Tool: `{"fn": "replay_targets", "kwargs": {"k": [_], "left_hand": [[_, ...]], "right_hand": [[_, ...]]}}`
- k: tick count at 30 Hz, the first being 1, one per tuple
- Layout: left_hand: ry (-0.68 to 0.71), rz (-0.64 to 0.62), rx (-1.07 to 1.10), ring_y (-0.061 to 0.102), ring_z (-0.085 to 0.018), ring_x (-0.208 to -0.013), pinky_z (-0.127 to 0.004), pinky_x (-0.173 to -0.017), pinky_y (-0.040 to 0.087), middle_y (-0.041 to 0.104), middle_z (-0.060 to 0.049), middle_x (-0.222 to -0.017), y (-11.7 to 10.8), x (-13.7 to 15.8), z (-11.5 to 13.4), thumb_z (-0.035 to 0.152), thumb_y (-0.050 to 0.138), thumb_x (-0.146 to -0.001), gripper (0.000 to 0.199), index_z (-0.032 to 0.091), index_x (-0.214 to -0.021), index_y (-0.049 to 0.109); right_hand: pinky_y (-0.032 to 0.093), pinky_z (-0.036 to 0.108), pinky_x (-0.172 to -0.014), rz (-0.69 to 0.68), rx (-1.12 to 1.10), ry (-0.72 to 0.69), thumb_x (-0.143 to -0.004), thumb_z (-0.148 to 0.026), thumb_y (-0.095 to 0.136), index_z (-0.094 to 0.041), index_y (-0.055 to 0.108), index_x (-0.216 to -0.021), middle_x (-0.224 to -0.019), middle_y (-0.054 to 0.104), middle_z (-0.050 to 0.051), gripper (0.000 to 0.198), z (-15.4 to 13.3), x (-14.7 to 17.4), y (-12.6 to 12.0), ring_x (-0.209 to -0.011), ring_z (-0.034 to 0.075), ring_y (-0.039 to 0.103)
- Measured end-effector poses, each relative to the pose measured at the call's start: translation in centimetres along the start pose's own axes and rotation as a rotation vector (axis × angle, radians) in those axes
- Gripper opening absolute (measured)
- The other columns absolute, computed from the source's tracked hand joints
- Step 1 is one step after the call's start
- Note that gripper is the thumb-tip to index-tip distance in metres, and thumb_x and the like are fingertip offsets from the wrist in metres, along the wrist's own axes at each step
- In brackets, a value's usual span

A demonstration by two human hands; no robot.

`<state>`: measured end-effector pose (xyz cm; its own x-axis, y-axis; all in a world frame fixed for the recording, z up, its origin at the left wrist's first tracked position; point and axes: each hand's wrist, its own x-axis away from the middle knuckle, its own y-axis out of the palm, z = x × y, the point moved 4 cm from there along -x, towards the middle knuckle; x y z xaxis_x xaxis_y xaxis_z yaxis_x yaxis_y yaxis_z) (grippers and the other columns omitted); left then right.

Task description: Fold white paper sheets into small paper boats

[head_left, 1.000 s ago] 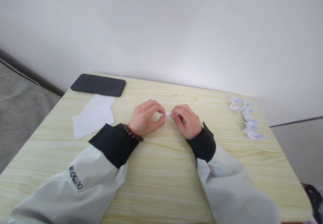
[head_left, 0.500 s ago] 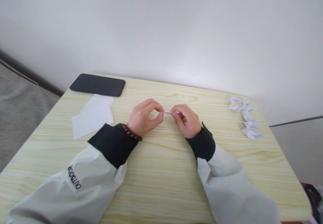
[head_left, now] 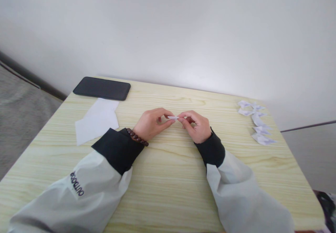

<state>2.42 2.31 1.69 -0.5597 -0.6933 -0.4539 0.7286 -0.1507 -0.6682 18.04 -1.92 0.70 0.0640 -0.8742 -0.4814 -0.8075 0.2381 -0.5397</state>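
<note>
Soft, bright light; wall palest low down; faint shadows; details slightly blurred.

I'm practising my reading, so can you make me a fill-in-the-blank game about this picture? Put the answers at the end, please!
1. The left hand and the right hand both pinch a small folded paper coloured ____.
2. The beaded bracelet circles the ____ wrist.
3. The folded paper shapes lie nearer the ____ hand.
4. The dark lettering on the left sleeve spells ____.

Missing words: white; left; right; OUTDOOR.
</note>
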Motion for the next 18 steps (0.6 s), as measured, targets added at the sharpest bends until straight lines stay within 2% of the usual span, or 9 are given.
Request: {"fn": "replay_targets", "kwargs": {"k": [4, 11, 14, 18], "left_hand": [[0.054, 0.009, -0.057, 0.052, -0.006, -0.052, -0.018, -0.053, 0.041, 0.067, 0.001, -0.073, 0.0, 0.2, 0.1, 0.024, 0.056, -0.082, 0.011, 0.017, -0.080, 0.065], [0.191, 0.045, -0.119, 0.059, -0.011, -0.064, -0.022, -0.064, 0.045, 0.065, 0.000, -0.070, -0.3, 0.2, 0.8, 0.021, 0.054, -0.083, 0.009, 0.016, -0.079, 0.061], [0.167, 0.020, -0.103, 0.059, -0.011, -0.066, -0.022, -0.064, 0.045, 0.066, -0.001, -0.072, -0.1, 0.2, 0.6, 0.023, 0.053, -0.084, 0.012, 0.016, -0.081, 0.061], [0.049, 0.037, -0.062, 0.058, -0.010, -0.062, -0.020, -0.060, 0.045, 0.066, 0.000, -0.074, -0.1, 0.0, -0.2, 0.027, 0.054, -0.084, 0.014, 0.016, -0.083, 0.063]], "right_hand": [[0.045, 0.020, -0.050, -0.006, 0.093, -0.080, -0.084, -0.029, 0.057, -0.020, 0.061, -0.081, -0.074, 0.066, 0.001, 0.010, -0.4, 0.0, 0.1, -0.051, 0.009, 0.056], [0.046, 0.021, -0.055, 0.015, 0.147, -0.205, -0.085, -0.021, 0.055, -0.019, 0.061, -0.079, -0.070, 0.065, 0.002, 0.009, -1.5, -0.1, -0.2, -0.057, 0.010, 0.056], [0.046, 0.021, -0.054, 0.024, 0.129, -0.170, -0.084, -0.023, 0.057, -0.020, 0.063, -0.077, -0.068, 0.065, 0.001, 0.010, -1.2, -0.1, -0.2, -0.057, 0.010, 0.058], [0.050, 0.022, -0.057, 0.000, 0.034, -0.055, -0.085, -0.027, 0.055, -0.020, 0.066, -0.083, -0.074, 0.069, 0.002, 0.013, -0.1, -0.1, -0.1, -0.059, 0.011, 0.062]]}}
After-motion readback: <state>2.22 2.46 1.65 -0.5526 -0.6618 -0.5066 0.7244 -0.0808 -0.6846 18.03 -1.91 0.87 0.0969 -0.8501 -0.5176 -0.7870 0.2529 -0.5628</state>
